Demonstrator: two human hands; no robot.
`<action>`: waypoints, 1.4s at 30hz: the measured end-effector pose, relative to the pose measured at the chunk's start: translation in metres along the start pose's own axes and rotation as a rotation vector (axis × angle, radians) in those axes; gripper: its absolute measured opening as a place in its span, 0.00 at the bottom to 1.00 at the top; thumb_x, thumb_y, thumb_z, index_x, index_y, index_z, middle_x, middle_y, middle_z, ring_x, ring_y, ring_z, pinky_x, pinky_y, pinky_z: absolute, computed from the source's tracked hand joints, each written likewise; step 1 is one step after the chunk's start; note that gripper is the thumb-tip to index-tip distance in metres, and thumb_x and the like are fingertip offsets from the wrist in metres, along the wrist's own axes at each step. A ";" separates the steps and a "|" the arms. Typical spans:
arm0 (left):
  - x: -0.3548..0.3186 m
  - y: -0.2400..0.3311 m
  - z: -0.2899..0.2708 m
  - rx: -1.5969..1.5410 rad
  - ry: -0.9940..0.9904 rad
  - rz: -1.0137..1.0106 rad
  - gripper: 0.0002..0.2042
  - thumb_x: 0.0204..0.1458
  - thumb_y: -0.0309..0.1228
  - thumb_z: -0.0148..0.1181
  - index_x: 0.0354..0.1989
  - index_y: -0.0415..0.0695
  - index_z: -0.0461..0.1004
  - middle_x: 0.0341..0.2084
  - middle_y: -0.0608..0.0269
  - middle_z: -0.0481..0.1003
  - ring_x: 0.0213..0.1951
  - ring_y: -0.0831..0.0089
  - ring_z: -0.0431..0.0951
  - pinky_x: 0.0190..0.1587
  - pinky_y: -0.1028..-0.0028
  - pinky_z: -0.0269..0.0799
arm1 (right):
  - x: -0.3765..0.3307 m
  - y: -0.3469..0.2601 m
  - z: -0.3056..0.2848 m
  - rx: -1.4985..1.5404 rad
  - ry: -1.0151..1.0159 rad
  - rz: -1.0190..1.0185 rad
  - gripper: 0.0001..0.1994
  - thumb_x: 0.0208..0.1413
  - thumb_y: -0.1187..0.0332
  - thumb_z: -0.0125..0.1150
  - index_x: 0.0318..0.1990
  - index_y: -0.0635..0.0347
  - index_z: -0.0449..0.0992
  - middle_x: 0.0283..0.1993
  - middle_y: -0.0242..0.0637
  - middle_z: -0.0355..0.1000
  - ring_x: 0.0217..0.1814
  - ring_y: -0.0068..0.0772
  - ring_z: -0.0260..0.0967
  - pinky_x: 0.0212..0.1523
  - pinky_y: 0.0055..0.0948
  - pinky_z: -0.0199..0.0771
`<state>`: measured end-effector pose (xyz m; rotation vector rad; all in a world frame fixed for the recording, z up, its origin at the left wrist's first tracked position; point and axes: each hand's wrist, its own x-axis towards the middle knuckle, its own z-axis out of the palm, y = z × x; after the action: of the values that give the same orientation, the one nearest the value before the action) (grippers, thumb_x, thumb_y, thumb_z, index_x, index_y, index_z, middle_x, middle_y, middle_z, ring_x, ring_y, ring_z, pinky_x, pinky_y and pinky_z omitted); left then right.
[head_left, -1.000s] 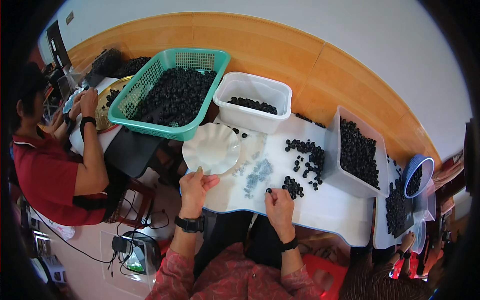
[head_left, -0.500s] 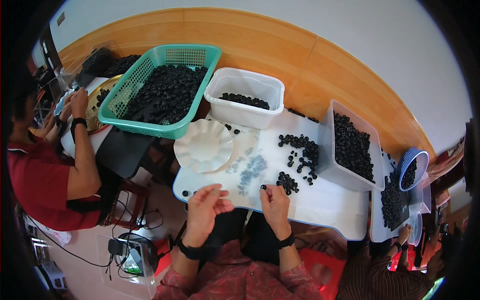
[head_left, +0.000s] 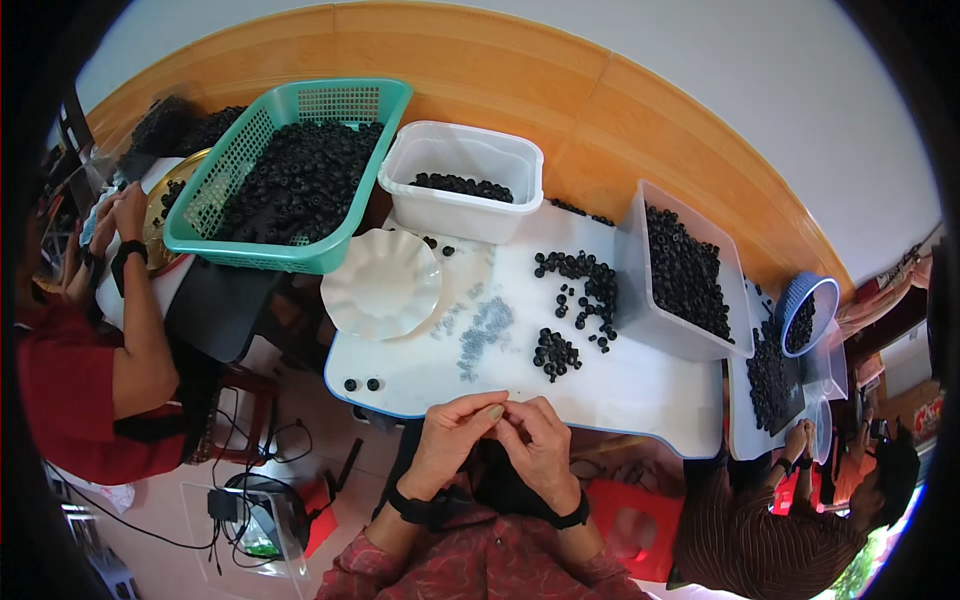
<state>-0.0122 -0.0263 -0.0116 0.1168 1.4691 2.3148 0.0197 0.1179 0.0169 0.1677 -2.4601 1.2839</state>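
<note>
Both hands meet right at the near edge of the white table [head_left: 640, 400], close in to the person's body. The left hand [head_left: 452, 437] and right hand [head_left: 540, 447] face each other, fingertips touching, and pinched between them sits a small pale piece [head_left: 494, 411]. It is too small to name, but the fingers of both hands are clamped on it, the left thumb and forefinger on one end, the right fingertips on the other. Its long axis appears to run left to right, from one hand into the other.

Where does the stock lie? The nearest small heap of black rings [head_left: 556, 352] rests on the table just beyond the right hand, up and slightly to the right, so the right hand is the closer one. A scatter of tiny grey parts [head_left: 482, 328] lies straight ahead of the fingers, about equally near to both hands. The white scalloped plate [head_left: 381, 283] sits farther off, ahead of the left hand. Two stray black rings [head_left: 361, 384] lie near the table's left edge.
</note>
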 end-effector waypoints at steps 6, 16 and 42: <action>-0.001 0.004 -0.003 -0.272 -0.043 -0.098 0.13 0.62 0.25 0.54 0.52 0.35 0.75 0.40 0.60 0.78 0.40 0.74 0.79 0.44 0.72 0.80 | 0.001 -0.010 -0.007 0.068 -0.034 0.051 0.10 0.54 0.78 0.64 0.44 0.63 0.79 0.31 0.36 0.69 0.27 0.25 0.72 0.26 0.23 0.72; 0.001 0.000 -0.004 -0.651 -0.095 -0.112 0.12 0.63 0.28 0.53 0.51 0.35 0.74 0.36 0.60 0.79 0.37 0.73 0.80 0.42 0.72 0.80 | 0.001 -0.015 -0.003 0.358 -0.006 0.211 0.08 0.58 0.77 0.62 0.44 0.65 0.79 0.34 0.34 0.71 0.28 0.18 0.73 0.26 0.16 0.71; -0.010 -0.019 -0.048 -0.577 -0.006 -0.120 0.12 0.61 0.23 0.54 0.51 0.34 0.74 0.40 0.54 0.79 0.36 0.73 0.81 0.41 0.71 0.82 | 0.012 0.013 0.036 -0.027 0.008 0.090 0.05 0.54 0.78 0.63 0.39 0.63 0.78 0.31 0.38 0.69 0.27 0.28 0.69 0.26 0.25 0.68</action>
<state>-0.0111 -0.0636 -0.0482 -0.1214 0.7318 2.5267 -0.0042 0.0969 -0.0075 0.0446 -2.5022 1.2845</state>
